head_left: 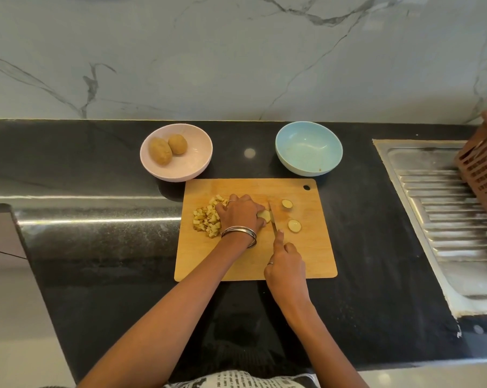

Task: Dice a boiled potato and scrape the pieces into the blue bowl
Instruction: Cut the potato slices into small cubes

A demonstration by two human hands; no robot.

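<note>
Left hand (241,212) grip curled on potato (264,216) mid-board (306,247) — right hand (285,266) grip holding knife (273,218), blade against potato.

A black speckled counter (96,261) runs beneath a grey-veined marble wall (208,57); a steel sink drainboard (444,208) lies right, perhaps under a brown basket (483,163).
</note>
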